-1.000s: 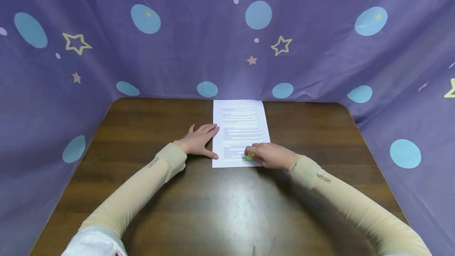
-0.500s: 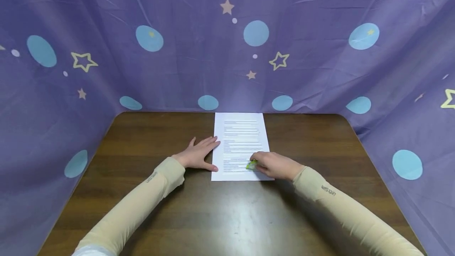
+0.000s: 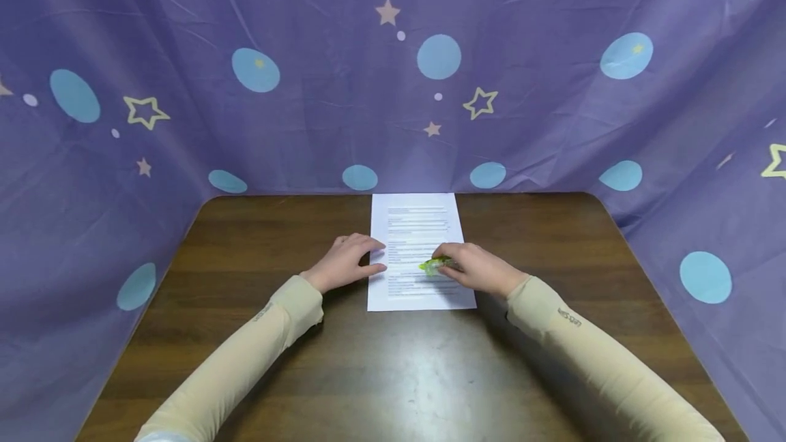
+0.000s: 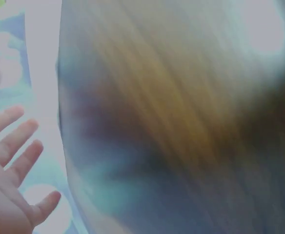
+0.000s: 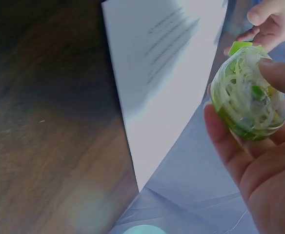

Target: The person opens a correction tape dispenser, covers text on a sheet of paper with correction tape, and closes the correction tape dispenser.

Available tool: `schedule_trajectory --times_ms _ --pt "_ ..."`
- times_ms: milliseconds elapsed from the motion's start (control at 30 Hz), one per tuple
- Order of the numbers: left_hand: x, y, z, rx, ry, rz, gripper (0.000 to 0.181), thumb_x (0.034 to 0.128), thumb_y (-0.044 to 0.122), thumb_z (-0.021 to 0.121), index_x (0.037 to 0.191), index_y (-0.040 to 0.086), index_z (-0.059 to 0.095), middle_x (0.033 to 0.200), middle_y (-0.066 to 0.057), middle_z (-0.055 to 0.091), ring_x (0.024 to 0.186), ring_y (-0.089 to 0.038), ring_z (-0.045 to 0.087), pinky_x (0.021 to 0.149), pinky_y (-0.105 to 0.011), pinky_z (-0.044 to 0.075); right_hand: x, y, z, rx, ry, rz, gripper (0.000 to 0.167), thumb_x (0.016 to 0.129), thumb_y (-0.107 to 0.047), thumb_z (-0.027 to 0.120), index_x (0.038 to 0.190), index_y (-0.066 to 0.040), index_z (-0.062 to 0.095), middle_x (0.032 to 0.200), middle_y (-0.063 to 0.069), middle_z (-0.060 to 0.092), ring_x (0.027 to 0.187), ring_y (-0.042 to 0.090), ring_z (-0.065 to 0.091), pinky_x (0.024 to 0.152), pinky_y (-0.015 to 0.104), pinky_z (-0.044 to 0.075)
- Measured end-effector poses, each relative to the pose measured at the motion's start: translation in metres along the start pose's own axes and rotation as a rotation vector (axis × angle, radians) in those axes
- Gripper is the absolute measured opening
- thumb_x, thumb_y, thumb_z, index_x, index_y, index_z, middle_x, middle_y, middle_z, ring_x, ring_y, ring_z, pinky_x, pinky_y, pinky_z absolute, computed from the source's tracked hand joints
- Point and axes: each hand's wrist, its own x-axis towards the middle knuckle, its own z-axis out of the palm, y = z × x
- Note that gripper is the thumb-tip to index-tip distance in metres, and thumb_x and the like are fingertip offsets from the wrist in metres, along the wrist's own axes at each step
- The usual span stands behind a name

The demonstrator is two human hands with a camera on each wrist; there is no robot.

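Note:
A printed sheet of paper (image 3: 417,224) lies on the brown table, its far edge at the curtain. My right hand (image 3: 482,270) holds a clear and green correction tape (image 3: 434,265) over the sheet's lower right part. In the right wrist view, thumb and fingers grip the correction tape (image 5: 250,95) by its rounded body, its green tip pointing away from the palm. At the sheet's left edge is my left hand (image 3: 345,261), its thumb and fingers apart and holding nothing. The left wrist view shows that hand (image 4: 15,165) with its fingers spread.
The wooden table (image 3: 276,224) reaches back to a purple curtain (image 3: 307,114) with stars and blue dots, which also hangs along both sides. A patch of light reflects off the table in front of the sheet.
My right hand has lifted the correction tape off the lower lines, and its tip is turned more to the left. My left hand has risen from lying flat, its fingers drawn closer together.

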Motion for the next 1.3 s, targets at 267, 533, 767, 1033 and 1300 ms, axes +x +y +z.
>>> schedule_trajectory --times_ms 267,533,767,1033,1300 --pt "0.000 0.032 0.009 -0.228 0.144 0.071 0.037 0.0958 0.031 0.078 0.122 0.005 0.074 0.115 -0.006 0.073 0.108 -0.024 0.066 0.096 -0.045 0.052 0.009 -0.009 -0.003 0.070 0.047 -0.022 0.021 0.099 -0.011 0.071 0.118 -0.005 0.067 0.109 0.005 0.073 0.095 0.015 0.067 0.086 0.039 0.056" --pt "0.004 0.045 0.023 -0.461 0.156 0.095 0.021 0.0940 0.023 0.080 0.106 0.007 0.076 0.098 -0.001 0.074 0.090 -0.014 0.066 0.082 -0.035 0.056 0.017 -0.017 -0.004 0.088 0.076 -0.041 0.020 0.099 -0.012 0.072 0.118 -0.007 0.066 0.108 0.003 0.073 0.097 0.015 0.069 0.088 0.039 0.056" --pt "0.009 0.048 0.026 -0.595 0.158 0.007 0.012 0.0942 0.019 0.079 0.099 0.009 0.076 0.091 0.000 0.073 0.086 -0.012 0.065 0.076 -0.030 0.055 0.021 -0.023 -0.004 0.118 0.063 -0.044 0.019 0.099 -0.012 0.072 0.117 -0.007 0.067 0.107 0.003 0.074 0.093 0.014 0.068 0.086 0.038 0.056" --pt "0.009 0.049 0.025 -0.586 0.139 -0.016 0.012 0.0947 0.021 0.079 0.093 0.010 0.074 0.088 0.000 0.072 0.085 -0.012 0.064 0.077 -0.032 0.055 0.022 -0.026 -0.005 0.121 0.056 -0.053 0.020 0.099 -0.012 0.072 0.118 -0.006 0.066 0.106 0.003 0.073 0.090 0.013 0.066 0.083 0.037 0.056" --pt "0.007 0.046 0.027 -0.572 0.155 -0.006 0.012 0.0942 0.022 0.080 0.091 0.011 0.075 0.086 0.002 0.071 0.082 -0.011 0.063 0.075 -0.028 0.054 0.023 -0.024 -0.005 0.127 0.049 -0.068 0.020 0.100 -0.012 0.071 0.118 -0.006 0.066 0.107 0.003 0.073 0.092 0.013 0.067 0.085 0.037 0.056"
